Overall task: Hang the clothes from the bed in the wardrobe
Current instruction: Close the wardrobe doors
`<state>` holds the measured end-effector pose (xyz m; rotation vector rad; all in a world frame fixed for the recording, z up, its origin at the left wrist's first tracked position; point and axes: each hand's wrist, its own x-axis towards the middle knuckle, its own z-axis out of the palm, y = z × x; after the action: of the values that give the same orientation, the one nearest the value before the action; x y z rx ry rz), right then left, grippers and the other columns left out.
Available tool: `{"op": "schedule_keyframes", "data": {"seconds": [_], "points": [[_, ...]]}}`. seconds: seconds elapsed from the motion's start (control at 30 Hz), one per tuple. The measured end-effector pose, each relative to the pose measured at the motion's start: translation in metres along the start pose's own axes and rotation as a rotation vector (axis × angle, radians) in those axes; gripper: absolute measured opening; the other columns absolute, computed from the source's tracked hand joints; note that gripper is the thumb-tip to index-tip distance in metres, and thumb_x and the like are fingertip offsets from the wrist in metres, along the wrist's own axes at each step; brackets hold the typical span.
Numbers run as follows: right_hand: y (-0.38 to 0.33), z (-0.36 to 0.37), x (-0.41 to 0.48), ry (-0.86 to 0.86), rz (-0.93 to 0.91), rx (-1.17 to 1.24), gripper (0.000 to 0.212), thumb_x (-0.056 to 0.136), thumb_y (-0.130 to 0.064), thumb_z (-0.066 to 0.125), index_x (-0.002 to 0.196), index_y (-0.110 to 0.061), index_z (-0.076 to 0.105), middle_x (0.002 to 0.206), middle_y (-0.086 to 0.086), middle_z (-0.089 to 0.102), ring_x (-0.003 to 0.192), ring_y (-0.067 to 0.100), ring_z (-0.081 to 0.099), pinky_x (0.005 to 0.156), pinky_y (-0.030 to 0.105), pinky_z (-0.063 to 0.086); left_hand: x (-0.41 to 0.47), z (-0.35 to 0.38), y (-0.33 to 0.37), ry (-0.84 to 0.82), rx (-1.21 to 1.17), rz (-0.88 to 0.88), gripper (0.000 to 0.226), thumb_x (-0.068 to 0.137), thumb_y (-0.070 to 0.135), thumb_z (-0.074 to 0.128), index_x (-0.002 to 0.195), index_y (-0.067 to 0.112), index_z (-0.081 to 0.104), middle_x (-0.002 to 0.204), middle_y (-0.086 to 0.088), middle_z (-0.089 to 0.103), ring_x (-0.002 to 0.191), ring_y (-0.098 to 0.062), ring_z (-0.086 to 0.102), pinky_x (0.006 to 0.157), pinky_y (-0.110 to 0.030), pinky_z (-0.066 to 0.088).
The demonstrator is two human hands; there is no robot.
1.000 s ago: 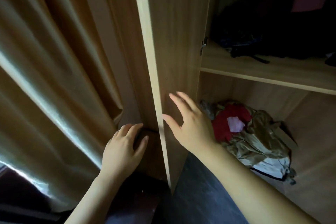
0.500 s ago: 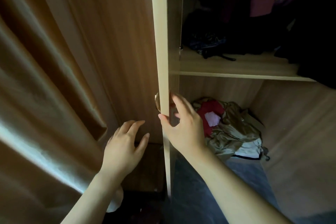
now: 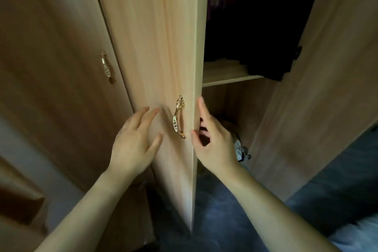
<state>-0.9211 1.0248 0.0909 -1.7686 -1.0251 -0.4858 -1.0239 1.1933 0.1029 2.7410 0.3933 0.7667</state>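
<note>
A light wooden wardrobe door (image 3: 155, 51) stands partly swung, its thin edge facing me, with a gold handle (image 3: 178, 117) near that edge. My left hand (image 3: 136, 143) lies flat and open against the door's outer face, left of the handle. My right hand (image 3: 214, 141) is at the door's edge, thumb on the front, fingers curled behind it. Inside, dark clothes (image 3: 255, 37) hang above a shelf (image 3: 227, 80). The bed is not in view.
A second door (image 3: 319, 92) stands open on the right. A closed door with another gold handle (image 3: 106, 67) is on the left. A crumpled bundle (image 3: 239, 143) lies on the wardrobe floor behind my right hand. Blue-grey floor lies below.
The door has swung toward the wardrobe opening, so its outer face and handle now show. My left hand moved up onto the door's face. The curtain has left the view.
</note>
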Motion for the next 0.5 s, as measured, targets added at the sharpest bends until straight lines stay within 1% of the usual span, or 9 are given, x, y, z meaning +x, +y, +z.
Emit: {"op": "schedule_keyframes", "data": {"seconds": [0.07, 0.17, 0.23, 0.3, 0.4, 0.5], "points": [[0.021, -0.011, 0.010, -0.003, 0.015, -0.013, 0.084, 0.084, -0.008, 0.065, 0.148, -0.029, 0.014, 0.119, 0.004, 0.060, 0.096, 0.011, 0.059, 0.075, 0.030, 0.057, 0.026, 0.008, 0.007, 0.011, 0.004, 0.060, 0.061, 0.088, 0.050, 0.035, 0.141, 0.021, 0.039, 0.146, -0.008, 0.040, 0.133, -0.026, 0.037, 0.102, -0.042, 0.036], [0.055, -0.023, 0.028, 0.024, 0.028, -0.026, 0.083, 0.082, -0.005, 0.066, 0.147, -0.023, 0.017, 0.118, 0.003, 0.057, 0.094, 0.007, 0.057, 0.074, 0.027, 0.056, 0.067, 0.022, 0.015, 0.042, 0.010, 0.135, 0.059, 0.089, 0.048, 0.038, 0.143, 0.023, 0.035, 0.149, -0.009, 0.035, 0.136, -0.027, 0.032, 0.105, -0.047, 0.035], [0.076, -0.027, 0.042, 0.063, 0.051, -0.031, 0.083, 0.081, -0.003, 0.065, 0.147, -0.022, 0.018, 0.119, 0.002, 0.053, 0.091, 0.009, 0.056, 0.073, 0.030, 0.056, 0.093, 0.032, 0.018, 0.074, 0.012, 0.177, 0.058, 0.090, 0.046, 0.041, 0.144, 0.025, 0.032, 0.151, -0.010, 0.031, 0.139, -0.027, 0.029, 0.107, -0.050, 0.035], [0.098, -0.029, 0.059, 0.100, 0.087, -0.032, 0.083, 0.081, -0.001, 0.064, 0.147, -0.023, 0.019, 0.120, -0.001, 0.049, 0.091, 0.009, 0.055, 0.074, 0.032, 0.057, 0.117, 0.043, 0.023, 0.107, 0.017, 0.196, 0.058, 0.091, 0.043, 0.045, 0.145, 0.026, 0.031, 0.152, -0.009, 0.028, 0.140, -0.026, 0.027, 0.108, -0.047, 0.034], [0.133, -0.029, 0.090, 0.149, 0.119, 0.004, 0.080, 0.080, 0.000, 0.067, 0.144, -0.021, 0.024, 0.117, -0.006, 0.046, 0.094, 0.006, 0.054, 0.076, 0.025, 0.055, 0.152, 0.061, 0.030, 0.150, 0.047, 0.228, 0.058, 0.091, 0.039, 0.049, 0.144, 0.024, 0.032, 0.153, -0.010, 0.027, 0.140, -0.025, 0.025, 0.107, -0.041, 0.032], [0.172, -0.032, 0.125, 0.199, 0.124, 0.039, 0.070, 0.080, -0.001, 0.070, 0.138, -0.019, 0.036, 0.108, -0.004, 0.056, 0.093, 0.006, 0.058, 0.077, 0.025, 0.055, 0.188, 0.081, 0.029, 0.191, 0.085, 0.230, 0.058, 0.091, 0.036, 0.052, 0.144, 0.023, 0.034, 0.153, -0.011, 0.027, 0.141, -0.025, 0.025, 0.107, -0.040, 0.032]]}}
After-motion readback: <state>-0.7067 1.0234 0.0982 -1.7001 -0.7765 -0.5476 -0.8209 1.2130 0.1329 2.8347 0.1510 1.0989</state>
